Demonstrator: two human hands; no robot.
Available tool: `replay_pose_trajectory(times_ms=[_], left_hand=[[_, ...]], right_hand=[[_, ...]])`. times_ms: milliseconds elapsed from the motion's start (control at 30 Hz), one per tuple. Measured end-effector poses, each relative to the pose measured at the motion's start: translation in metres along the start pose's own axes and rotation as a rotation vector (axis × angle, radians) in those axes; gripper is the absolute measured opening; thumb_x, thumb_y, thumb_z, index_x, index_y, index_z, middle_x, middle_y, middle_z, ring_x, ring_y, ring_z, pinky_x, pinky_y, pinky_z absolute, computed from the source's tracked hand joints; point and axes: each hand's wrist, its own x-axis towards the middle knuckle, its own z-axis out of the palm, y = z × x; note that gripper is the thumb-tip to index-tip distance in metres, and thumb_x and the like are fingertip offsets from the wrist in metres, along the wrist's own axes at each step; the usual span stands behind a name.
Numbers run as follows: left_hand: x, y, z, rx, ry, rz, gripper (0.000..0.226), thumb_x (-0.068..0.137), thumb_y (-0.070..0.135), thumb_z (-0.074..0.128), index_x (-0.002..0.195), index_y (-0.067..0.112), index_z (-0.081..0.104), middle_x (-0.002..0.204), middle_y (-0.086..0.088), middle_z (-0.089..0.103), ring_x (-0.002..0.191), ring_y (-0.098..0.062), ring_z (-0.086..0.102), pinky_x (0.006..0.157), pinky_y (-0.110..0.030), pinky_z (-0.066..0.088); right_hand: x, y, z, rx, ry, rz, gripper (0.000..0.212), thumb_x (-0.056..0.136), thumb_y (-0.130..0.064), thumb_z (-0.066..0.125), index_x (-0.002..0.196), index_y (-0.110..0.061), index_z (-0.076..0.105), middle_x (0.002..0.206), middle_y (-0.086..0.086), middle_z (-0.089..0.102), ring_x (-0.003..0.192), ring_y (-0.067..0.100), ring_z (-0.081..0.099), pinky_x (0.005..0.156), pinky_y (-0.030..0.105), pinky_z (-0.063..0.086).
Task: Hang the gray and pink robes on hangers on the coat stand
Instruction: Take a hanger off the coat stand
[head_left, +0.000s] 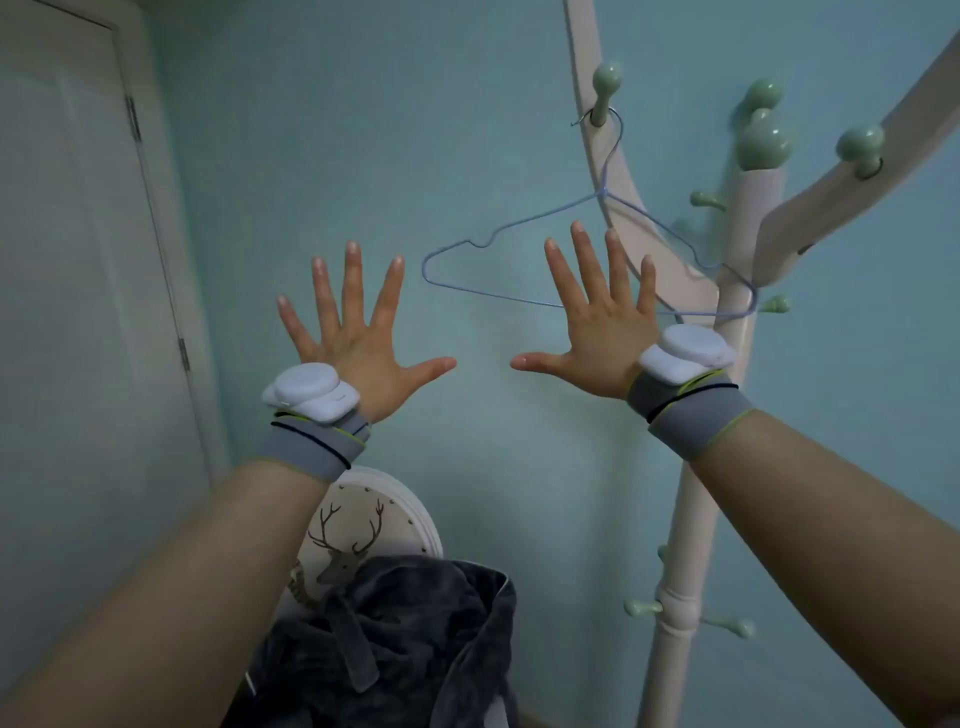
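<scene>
Teal wall, hanger (587, 249) between splayed hands, gray robe (395, 639) below

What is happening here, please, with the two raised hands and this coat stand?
A person holds both hands up, fingers spread, gripping nothing: the left hand and the right hand. A thin blue wire hanger hangs bare from a green peg of the white wooden coat stand. The dark gray plush robe lies crumpled below, on a round seat with a deer print. No pink robe is visible.
</scene>
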Motion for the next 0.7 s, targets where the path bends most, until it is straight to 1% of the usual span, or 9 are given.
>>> replay_pose_trajectory(times_ms=[100, 167, 233, 267, 333, 400, 500, 600, 700], left_hand=[[0.005, 0.005, -0.006, 0.029, -0.028, 0.005, 0.098, 0.071, 0.073, 0.047, 0.146, 0.04, -0.005, 0.159, -0.001, -0.014, 0.145, -0.031, -0.017, 0.11, -0.06, -0.014], [0.012, 0.007, -0.007, 0.026, -0.037, 0.028, 0.079, 0.079, 0.058, 0.052, 0.146, 0.032, 0.02, 0.16, -0.003, -0.006, 0.146, -0.032, -0.014, 0.111, -0.06, -0.011], [0.014, 0.017, -0.008, 0.029, -0.065, 0.073, 0.062, 0.083, 0.047, 0.054, 0.138, 0.023, 0.038, 0.159, -0.005, 0.006, 0.146, -0.032, -0.008, 0.113, -0.058, -0.007], [0.016, 0.02, -0.006, 0.024, -0.081, 0.103, 0.058, 0.084, 0.044, 0.054, 0.135, 0.021, 0.041, 0.158, -0.005, 0.01, 0.147, -0.031, -0.005, 0.114, -0.057, -0.005], [0.023, 0.029, -0.003, 0.009, -0.106, 0.151, 0.059, 0.085, 0.042, 0.053, 0.137, 0.019, 0.037, 0.157, -0.006, 0.015, 0.147, -0.029, -0.001, 0.115, -0.054, -0.002], [0.033, 0.039, 0.001, -0.011, -0.114, 0.177, 0.066, 0.086, 0.04, 0.054, 0.142, 0.019, 0.028, 0.156, -0.006, 0.014, 0.147, -0.029, 0.0, 0.116, -0.052, -0.001], [0.051, 0.06, 0.007, -0.036, -0.126, 0.185, 0.077, 0.085, 0.037, 0.056, 0.147, 0.02, 0.014, 0.157, -0.006, 0.01, 0.147, -0.029, -0.001, 0.117, -0.05, -0.001], [0.058, 0.07, 0.014, -0.042, -0.161, 0.185, 0.082, 0.085, 0.035, 0.057, 0.148, 0.022, 0.008, 0.157, -0.005, 0.008, 0.147, -0.029, -0.002, 0.118, -0.049, -0.001], [0.067, 0.084, 0.022, -0.036, -0.158, 0.161, 0.085, 0.084, 0.034, 0.058, 0.149, 0.024, 0.004, 0.157, -0.005, 0.007, 0.147, -0.03, -0.002, 0.118, -0.049, -0.001]], right_hand=[[0.003, -0.005, -0.003, -0.028, -0.026, 0.026, 0.103, 0.074, -0.074, 0.045, 0.148, -0.03, -0.01, 0.159, -0.001, -0.013, 0.146, 0.028, -0.015, 0.114, 0.051, -0.013], [0.01, -0.008, -0.004, 0.031, -0.023, 0.07, 0.074, 0.085, -0.056, 0.049, 0.145, -0.025, 0.019, 0.154, 0.007, 0.019, 0.145, 0.027, 0.012, 0.117, 0.048, 0.001], [0.014, -0.008, -0.006, 0.095, -0.025, 0.108, 0.042, 0.092, -0.041, 0.046, 0.125, -0.014, 0.042, 0.132, 0.011, 0.047, 0.125, 0.03, 0.043, 0.109, 0.043, 0.022], [0.017, -0.007, -0.005, 0.122, -0.018, 0.118, 0.035, 0.093, -0.036, 0.045, 0.117, -0.01, 0.047, 0.125, 0.012, 0.052, 0.116, 0.032, 0.05, 0.102, 0.041, 0.03], [0.024, -0.001, -0.004, 0.149, 0.017, 0.167, 0.033, 0.093, -0.032, 0.048, 0.112, -0.006, 0.049, 0.122, 0.015, 0.052, 0.111, 0.034, 0.051, 0.093, 0.04, 0.037], [0.033, 0.011, 0.0, 0.151, 0.096, 0.203, 0.046, 0.087, -0.035, 0.056, 0.122, -0.007, 0.045, 0.13, 0.014, 0.046, 0.118, 0.033, 0.046, 0.093, 0.04, 0.038], [0.051, 0.038, 0.008, 0.094, 0.169, 0.226, 0.089, 0.075, -0.047, 0.068, 0.144, -0.011, 0.023, 0.152, 0.011, 0.022, 0.139, 0.03, 0.025, 0.109, 0.042, 0.027], [0.061, 0.06, 0.019, 0.02, 0.089, 0.306, 0.118, 0.066, -0.055, 0.072, 0.15, -0.014, 0.0, 0.159, 0.007, 0.002, 0.146, 0.029, 0.009, 0.116, 0.045, 0.013], [0.068, 0.084, 0.03, -0.035, 0.013, 0.357, 0.127, 0.062, -0.058, 0.074, 0.149, -0.015, -0.008, 0.158, 0.007, 0.006, 0.144, 0.029, 0.013, 0.116, 0.045, 0.013]])
